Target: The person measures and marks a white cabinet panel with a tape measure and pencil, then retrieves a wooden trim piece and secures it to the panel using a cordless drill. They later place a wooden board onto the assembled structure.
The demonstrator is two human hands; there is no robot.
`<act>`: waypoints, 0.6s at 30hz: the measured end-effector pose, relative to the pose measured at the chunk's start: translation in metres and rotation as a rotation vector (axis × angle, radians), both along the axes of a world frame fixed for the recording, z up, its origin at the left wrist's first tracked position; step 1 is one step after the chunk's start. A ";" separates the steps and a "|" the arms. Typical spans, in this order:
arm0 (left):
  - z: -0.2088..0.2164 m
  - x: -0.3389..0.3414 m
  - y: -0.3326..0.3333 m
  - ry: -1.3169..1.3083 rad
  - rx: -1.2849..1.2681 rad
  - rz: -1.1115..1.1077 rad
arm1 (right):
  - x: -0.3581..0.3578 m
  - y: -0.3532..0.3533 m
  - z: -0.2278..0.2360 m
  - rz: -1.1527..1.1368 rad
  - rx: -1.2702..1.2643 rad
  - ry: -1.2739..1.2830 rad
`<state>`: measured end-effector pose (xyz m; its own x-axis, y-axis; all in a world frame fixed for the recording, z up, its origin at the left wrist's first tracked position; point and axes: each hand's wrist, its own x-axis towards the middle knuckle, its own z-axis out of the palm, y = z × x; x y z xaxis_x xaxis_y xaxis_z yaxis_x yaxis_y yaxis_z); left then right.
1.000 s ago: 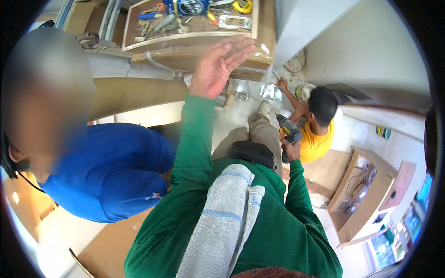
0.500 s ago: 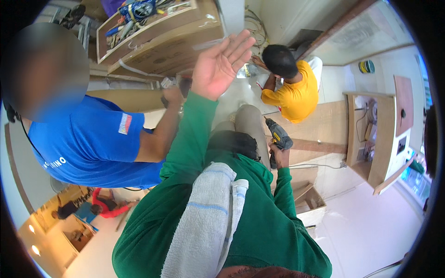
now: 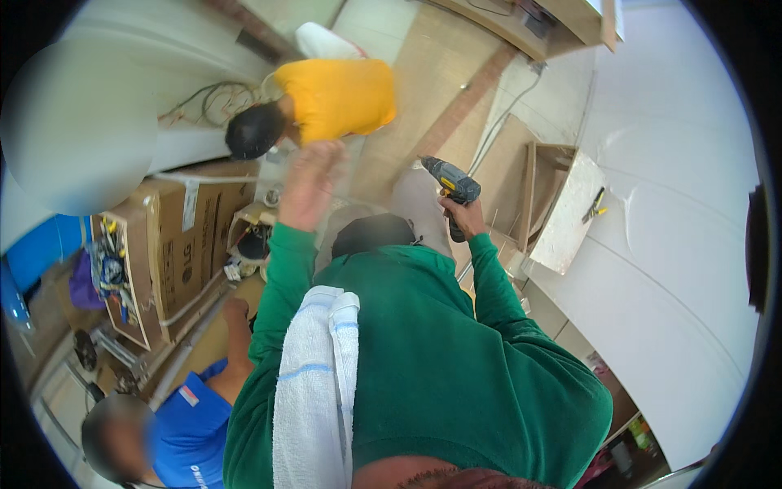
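Note:
A grey, black and yellow cordless drill (image 3: 453, 181) is in my right hand (image 3: 466, 217), fingers wrapped round its handle. Its chuck points to the upper left, above my knee. My left hand (image 3: 308, 192) is raised in front of me, and motion smears its fingers. No object shows in it. Just beyond that hand is a person in a yellow shirt (image 3: 346, 96), bent low with head to the left. A white towel with blue stripes (image 3: 314, 383) hangs over my left shoulder.
At left stands a large cardboard box (image 3: 213, 236) beside a wooden tray of tools (image 3: 134, 281). A person in a blue shirt (image 3: 191, 424) is at lower left. To the right, pliers with yellow handles (image 3: 595, 205) lie on a pale wooden box (image 3: 562, 232). A cable (image 3: 507, 110) crosses the floor.
My view has swung to the right. My left hand, flat with fingers stretched before, is now blurred and lower. The drill stays in my right hand. The blue-shirted person now appears lower left.

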<state>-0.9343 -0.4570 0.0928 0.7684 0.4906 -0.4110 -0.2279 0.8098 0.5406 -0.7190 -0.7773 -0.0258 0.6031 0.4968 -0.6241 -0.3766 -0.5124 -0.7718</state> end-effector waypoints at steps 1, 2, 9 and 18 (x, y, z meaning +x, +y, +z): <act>-0.013 0.029 -0.017 0.060 0.038 -0.083 | 0.015 -0.005 0.004 -0.033 -0.022 -0.011; -0.021 0.059 -0.026 0.093 -0.005 -0.116 | 0.036 -0.005 0.019 -0.053 -0.036 -0.030; -0.082 0.237 -0.075 0.133 -0.158 -0.289 | 0.139 -0.043 0.085 -0.257 0.133 -0.094; -0.031 0.417 -0.086 0.120 -0.103 -0.415 | 0.238 -0.048 0.172 -0.365 0.372 -0.194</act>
<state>-0.5176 -0.5431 0.0613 0.8357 0.1023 -0.5396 0.1876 0.8703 0.4555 -0.4807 -0.8257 0.1458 0.8638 0.3994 -0.3070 -0.3116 -0.0552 -0.9486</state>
